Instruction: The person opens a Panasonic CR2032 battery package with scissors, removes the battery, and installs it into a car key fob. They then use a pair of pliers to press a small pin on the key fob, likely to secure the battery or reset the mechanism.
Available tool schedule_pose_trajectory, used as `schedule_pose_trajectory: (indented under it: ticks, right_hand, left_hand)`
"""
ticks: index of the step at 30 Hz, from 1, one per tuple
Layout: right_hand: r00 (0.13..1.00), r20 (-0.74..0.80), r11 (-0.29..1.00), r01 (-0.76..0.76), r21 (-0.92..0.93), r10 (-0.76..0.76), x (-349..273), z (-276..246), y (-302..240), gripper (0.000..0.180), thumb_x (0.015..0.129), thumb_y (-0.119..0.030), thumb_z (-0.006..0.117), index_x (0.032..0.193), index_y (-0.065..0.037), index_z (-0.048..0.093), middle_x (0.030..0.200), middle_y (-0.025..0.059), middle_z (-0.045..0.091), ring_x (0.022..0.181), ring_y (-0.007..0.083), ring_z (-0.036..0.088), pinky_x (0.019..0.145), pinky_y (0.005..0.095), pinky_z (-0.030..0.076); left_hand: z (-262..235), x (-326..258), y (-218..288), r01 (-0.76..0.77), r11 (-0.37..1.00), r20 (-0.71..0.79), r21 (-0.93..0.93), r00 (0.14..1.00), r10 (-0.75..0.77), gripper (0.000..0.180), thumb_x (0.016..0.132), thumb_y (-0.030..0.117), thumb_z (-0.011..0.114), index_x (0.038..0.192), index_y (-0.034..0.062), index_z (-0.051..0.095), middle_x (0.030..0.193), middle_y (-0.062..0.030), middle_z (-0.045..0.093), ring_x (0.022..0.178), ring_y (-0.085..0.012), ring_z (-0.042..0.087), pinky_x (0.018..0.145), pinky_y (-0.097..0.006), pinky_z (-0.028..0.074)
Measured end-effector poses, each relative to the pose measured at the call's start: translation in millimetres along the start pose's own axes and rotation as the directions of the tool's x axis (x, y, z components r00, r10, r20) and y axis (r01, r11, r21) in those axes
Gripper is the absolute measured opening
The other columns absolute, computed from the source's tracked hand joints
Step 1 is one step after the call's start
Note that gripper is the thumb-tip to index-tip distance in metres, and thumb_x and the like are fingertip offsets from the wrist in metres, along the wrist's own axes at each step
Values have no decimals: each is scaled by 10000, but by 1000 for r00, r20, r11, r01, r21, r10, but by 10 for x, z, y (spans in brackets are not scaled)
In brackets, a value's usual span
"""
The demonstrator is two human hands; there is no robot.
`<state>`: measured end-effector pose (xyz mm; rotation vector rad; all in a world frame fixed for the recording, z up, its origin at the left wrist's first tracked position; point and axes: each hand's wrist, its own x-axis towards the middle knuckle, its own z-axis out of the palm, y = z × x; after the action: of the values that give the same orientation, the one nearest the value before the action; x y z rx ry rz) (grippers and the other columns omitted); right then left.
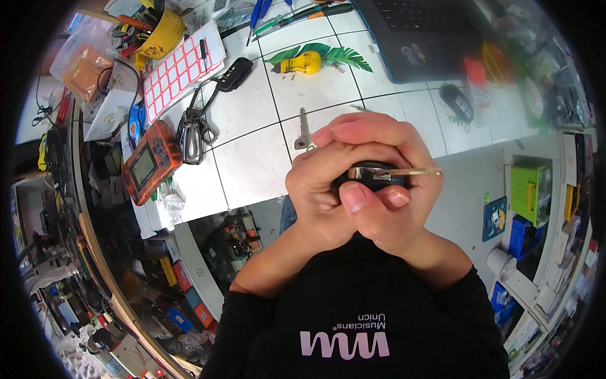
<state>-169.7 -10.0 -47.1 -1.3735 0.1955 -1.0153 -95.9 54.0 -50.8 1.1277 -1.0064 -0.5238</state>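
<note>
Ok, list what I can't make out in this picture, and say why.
Head view: most of the black key fob, hidden by the left hand and right hand.
Head view: the far end of the dark slab, cut off by the top edge.
Head view: the display of the orange handheld device, too small to read.
Head view: details of the red item, lost in blur.

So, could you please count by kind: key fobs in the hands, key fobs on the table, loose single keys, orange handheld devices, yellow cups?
Held fob, in the hands: 1
Fobs on the table: 2
Loose single key: 1
Orange handheld device: 1
Yellow cup: 1
Total: 6
</note>
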Motion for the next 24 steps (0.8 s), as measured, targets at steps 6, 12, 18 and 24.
schedule_pose_trajectory:
  ticks: [6,12,18,24]
  right_hand:
    - [987,149,971,-91,223,58,45,-143,128,624,660,-172,760,1175,32,474,1182,146,511,1024,189,531,863,289,427]
    - [986,144,984,-109,143,89,73,-440,114,606,732,-207,730,1211,51,465,1300,217,424,1147,307,482,943,399,410]
    - [991,24,910,-131,393,133,0,-559,160,397,794,-196,676,1106,11,544,1191,225,513,1098,303,519,943,427,415]
    - [989,72,877,-148,458,129,-43,-535,148,399,826,-225,641,1127,-8,492,1089,190,554,1103,292,503,989,452,362]
  left_hand:
    - [-55,100,16,83,996,108,-9,991,-82,314,707,99,726,972,-4,592,799,-68,612,733,-145,609,644,-237,464]
    - [-118,139,56,19,971,246,238,966,-79,371,760,86,668,1089,6,517,959,-124,573,849,-208,593,703,-340,463]
    - [-189,107,22,154,985,142,-79,980,-142,457,714,59,717,1142,-2,570,1070,-133,626,944,-188,625,813,-274,497]
    - [-197,90,10,-123,970,87,209,990,107,366,710,85,714,1051,-7,621,936,-147,655,839,-225,652,719,-269,509]
